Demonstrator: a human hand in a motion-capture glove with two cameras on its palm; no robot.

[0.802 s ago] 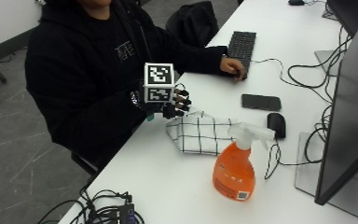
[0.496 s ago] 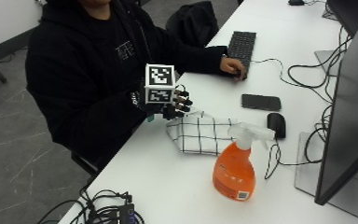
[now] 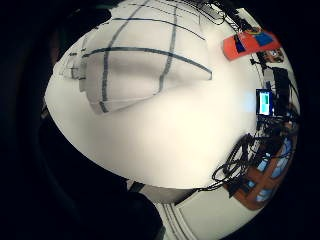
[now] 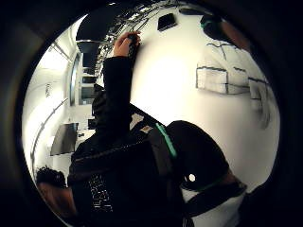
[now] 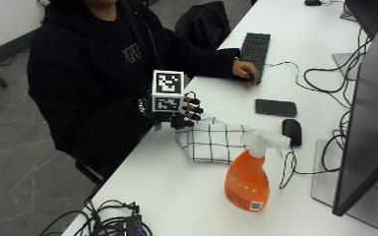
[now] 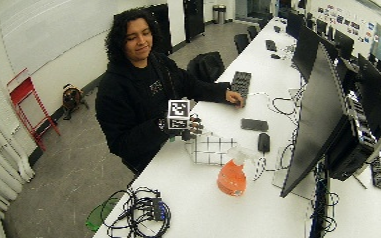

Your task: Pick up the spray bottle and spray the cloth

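One orange spray bottle (image 5: 247, 179) with a white trigger head stood upright on the white table (image 5: 176, 196), nearest to the outside camera and not far from the monitor (image 5: 366, 108) at the table's far long edge. Nothing touched the bottle. A bundle of black cables (image 5: 110, 223) lay at the near corner of the table.

Just behind the bottle lay the cloth (image 5: 208, 140), white with a dark check pattern and folded, close to the table's edge on the person's side. The gloved right hand (image 5: 179, 112) was raised above that edge, beside the cloth's corner and a little over it. Its fingers (image 5: 190, 114) were relaxed and slightly curled, a little apart from each other, and they held nothing. The bottle was well apart from these fingers, on the other side of the cloth. In the little finger side palm view the cloth (image 3: 135, 65) filled much of the picture under the palm, and the bottle (image 3: 248, 44) showed small beyond it.

Behind the cloth, a black mouse (image 5: 292, 132) and a dark phone (image 5: 275, 107) lay on the table. Farther back, the bare left hand (image 5: 245, 70) rested on the black keyboard (image 5: 256, 48).
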